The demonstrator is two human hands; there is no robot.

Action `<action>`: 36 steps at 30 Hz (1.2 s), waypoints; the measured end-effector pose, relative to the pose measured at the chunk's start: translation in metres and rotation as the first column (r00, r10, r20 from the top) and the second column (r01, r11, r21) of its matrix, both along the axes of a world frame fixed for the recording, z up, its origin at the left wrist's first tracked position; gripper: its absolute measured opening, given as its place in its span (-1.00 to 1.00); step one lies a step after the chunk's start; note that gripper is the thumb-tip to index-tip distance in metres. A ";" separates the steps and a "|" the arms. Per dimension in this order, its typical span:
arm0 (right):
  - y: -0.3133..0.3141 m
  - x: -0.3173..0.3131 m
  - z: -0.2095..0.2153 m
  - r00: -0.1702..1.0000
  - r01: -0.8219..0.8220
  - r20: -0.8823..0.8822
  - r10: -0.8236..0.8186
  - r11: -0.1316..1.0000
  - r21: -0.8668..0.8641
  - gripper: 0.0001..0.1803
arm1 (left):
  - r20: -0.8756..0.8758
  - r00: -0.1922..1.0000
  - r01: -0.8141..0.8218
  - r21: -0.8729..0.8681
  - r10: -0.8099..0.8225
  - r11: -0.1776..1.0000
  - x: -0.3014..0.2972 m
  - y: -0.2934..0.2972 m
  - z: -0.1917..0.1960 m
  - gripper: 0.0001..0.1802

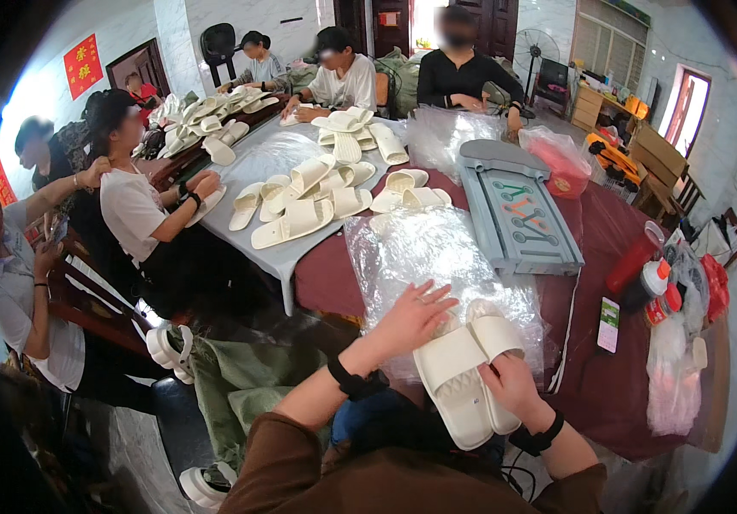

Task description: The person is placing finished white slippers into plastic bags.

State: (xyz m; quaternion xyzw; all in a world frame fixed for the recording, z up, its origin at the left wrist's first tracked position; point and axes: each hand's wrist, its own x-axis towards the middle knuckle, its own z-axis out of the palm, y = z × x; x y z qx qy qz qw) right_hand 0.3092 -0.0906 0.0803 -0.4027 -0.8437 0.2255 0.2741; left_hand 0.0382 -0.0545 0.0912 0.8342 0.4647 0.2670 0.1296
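Observation:
A pair of cream slippers (449, 373) is in front of me at the table's near edge, side by side with their soles tilted up toward me. My right hand (510, 383) is closed on the pair, its fingers inside the right slipper's opening under the strap. Just left of the slippers' far ends, my left hand (416, 319) has its fingers stretched out. It hovers over or rests on a stack of clear plastic bags (416, 257); whether it touches a slipper I cannot tell.
More cream slippers (296, 221) lie on a grey cloth beyond the bags. A grey plastic folding stool (518, 214) lies at the bags' right. Further right are a phone (608, 325), a red cup (634, 257) and bottles. Several people sit around the tables; a green sack (248, 385) stands left.

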 end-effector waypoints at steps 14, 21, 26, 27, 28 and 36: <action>0.068 -0.080 -0.010 0.985 -0.154 -0.047 0.165 0.971 0.181 -0.73 | 0.129 0.966 0.211 0.109 -0.224 0.971 0.009 -0.017 0.003 -0.46; 0.117 -0.075 -0.078 0.984 -0.108 -0.124 0.125 0.985 0.135 -0.62 | 0.156 0.922 0.316 0.223 -0.353 0.922 0.024 -0.019 -0.009 -0.52; 0.146 -0.111 -0.058 0.997 -0.044 -0.058 0.059 0.972 0.229 -0.64 | 0.250 0.837 0.472 0.123 -0.487 0.873 0.023 -0.033 -0.003 -0.53; 0.149 -0.118 -0.056 0.998 -0.022 -0.052 0.036 0.969 0.248 -0.64 | 0.267 0.825 0.487 0.114 -0.499 0.866 0.021 -0.034 -0.002 -0.54; 0.152 -0.125 -0.052 0.999 -0.002 -0.046 0.014 0.964 0.264 -0.64 | 0.284 0.813 0.502 0.103 -0.509 0.859 0.019 -0.035 -0.001 -0.55; 0.179 -0.083 -0.150 0.987 0.150 -0.012 -0.159 0.906 0.397 -0.67 | 0.081 0.982 0.158 0.132 -0.169 0.979 -0.024 -0.045 -0.028 -0.28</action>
